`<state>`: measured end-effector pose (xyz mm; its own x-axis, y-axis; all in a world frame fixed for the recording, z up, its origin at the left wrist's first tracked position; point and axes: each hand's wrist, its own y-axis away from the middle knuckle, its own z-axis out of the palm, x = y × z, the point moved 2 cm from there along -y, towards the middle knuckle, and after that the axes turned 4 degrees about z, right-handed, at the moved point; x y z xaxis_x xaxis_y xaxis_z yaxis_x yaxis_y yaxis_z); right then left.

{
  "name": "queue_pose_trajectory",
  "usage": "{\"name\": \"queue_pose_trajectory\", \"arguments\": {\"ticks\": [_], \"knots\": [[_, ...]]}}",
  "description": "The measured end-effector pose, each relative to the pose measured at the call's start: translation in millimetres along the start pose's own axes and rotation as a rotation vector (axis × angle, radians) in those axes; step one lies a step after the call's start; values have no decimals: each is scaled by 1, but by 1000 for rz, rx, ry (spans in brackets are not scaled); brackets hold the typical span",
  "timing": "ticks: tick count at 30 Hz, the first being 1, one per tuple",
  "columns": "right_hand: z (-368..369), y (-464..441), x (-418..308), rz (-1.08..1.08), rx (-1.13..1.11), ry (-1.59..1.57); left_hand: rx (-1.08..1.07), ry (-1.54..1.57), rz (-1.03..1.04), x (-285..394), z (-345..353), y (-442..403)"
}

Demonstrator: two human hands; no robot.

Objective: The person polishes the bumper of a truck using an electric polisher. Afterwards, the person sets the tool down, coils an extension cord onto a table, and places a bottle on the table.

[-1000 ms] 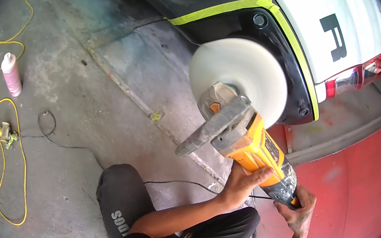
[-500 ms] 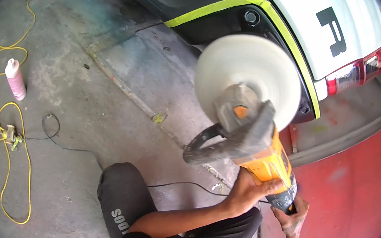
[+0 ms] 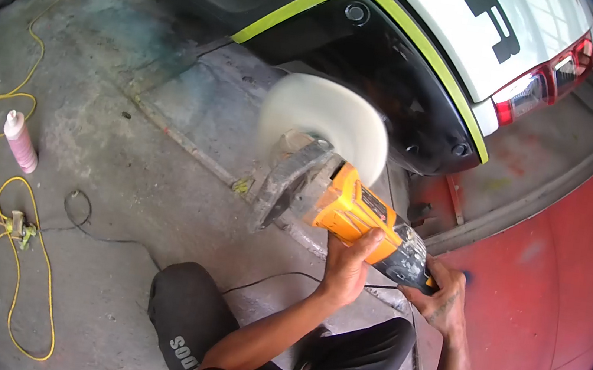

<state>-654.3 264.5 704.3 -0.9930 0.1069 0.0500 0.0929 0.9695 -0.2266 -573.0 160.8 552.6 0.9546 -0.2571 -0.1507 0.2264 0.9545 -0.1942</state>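
An orange and black electric polisher [image 3: 357, 206] slants across the middle of the view. Its round whitish pad [image 3: 335, 119] is smeared by motion and overlaps the lower edge of the glossy black bumper corner [image 3: 394, 70]; whether they touch I cannot tell. My left hand [image 3: 348, 265] wraps the orange body from below, thumb on top. Around the dark rear end my right hand [image 3: 441, 295] is closed, close to the power cord. Yellow-green masking tape [image 3: 435, 42] runs along the bumper's upper border.
White bodywork [image 3: 440, 5] and a tail light [image 3: 546, 83] sit above the tape. A red panel [image 3: 540, 269] lies to the right. On the concrete floor at left stand a bottle of pink liquid [image 3: 21, 143] and a yellow extension cord [image 3: 17, 283] with a plug connection.
The polisher has moved down and left and tilted, its pad turning from nearly facing me to edge-on. Both hands moved with it. More of the black bumper shows.
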Motion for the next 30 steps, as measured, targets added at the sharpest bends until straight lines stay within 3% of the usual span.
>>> {"name": "queue_pose_trajectory", "arguments": {"ticks": [11, 18, 23, 30], "knots": [[1, 28, -50, 90, 109, 162, 49, 132, -140, -7, -12, 4], [54, -2, -79, -115, 169, 277, 80, 111, -46, 32, -62, -35], [82, -11, -81, -117, 168, 290, 34, 138, -83, 47, -88, -53], [56, 21, -63, 16, 142, 373, 46, 260, -300, -15, -84, -23]]}}
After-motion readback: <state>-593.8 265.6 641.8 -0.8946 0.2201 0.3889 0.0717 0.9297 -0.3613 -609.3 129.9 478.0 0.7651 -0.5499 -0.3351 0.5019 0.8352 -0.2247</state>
